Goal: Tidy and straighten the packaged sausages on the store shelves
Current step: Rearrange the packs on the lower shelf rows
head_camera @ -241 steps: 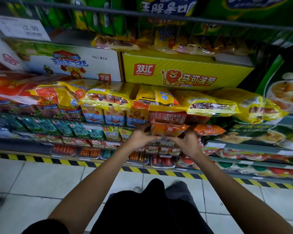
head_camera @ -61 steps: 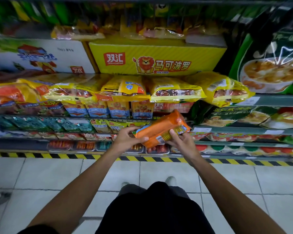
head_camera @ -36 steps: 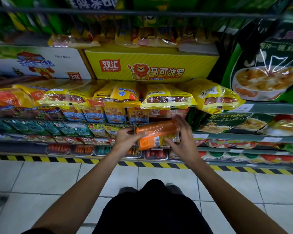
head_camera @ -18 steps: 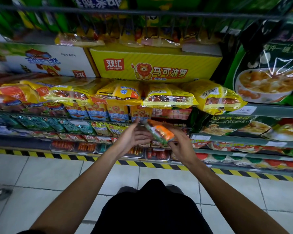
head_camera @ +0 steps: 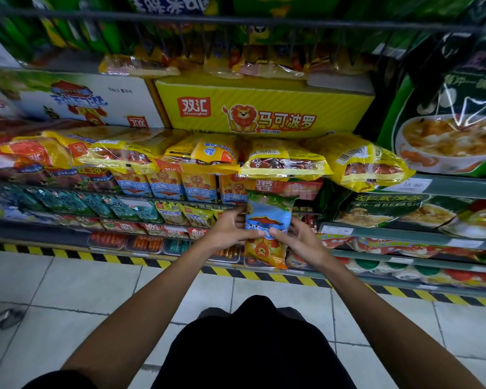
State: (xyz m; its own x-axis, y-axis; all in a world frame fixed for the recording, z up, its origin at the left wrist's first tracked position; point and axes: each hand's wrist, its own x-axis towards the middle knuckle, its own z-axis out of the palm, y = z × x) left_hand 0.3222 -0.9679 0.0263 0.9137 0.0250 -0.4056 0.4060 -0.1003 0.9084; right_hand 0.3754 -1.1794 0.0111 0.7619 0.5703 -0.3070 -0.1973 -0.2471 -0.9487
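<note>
I hold one sausage pack (head_camera: pixel 267 220) upright in front of the shelves, its blue, green and orange printed face toward me with a lion at the bottom. My left hand (head_camera: pixel 230 230) grips its left edge and my right hand (head_camera: pixel 298 240) grips its right edge, thumbs on the front. Just behind it stands a row of matching lion packs (head_camera: pixel 166 185) on the shelf. Yellow sausage bags (head_camera: pixel 285 161) lie stacked on top of that row.
A yellow lion carton (head_camera: pixel 264 108) and a white carton (head_camera: pixel 76 99) sit on the shelf above. Green soup packets (head_camera: pixel 446 127) fill the right. Lower shelves (head_camera: pixel 404 234) hold small packs and trays. A yellow-black striped strip (head_camera: pixel 124 259) edges the tiled floor.
The pack was held sideways with its orange back and barcode showing. Both hands have turned it over and stood it upright, so the printed front now faces me.
</note>
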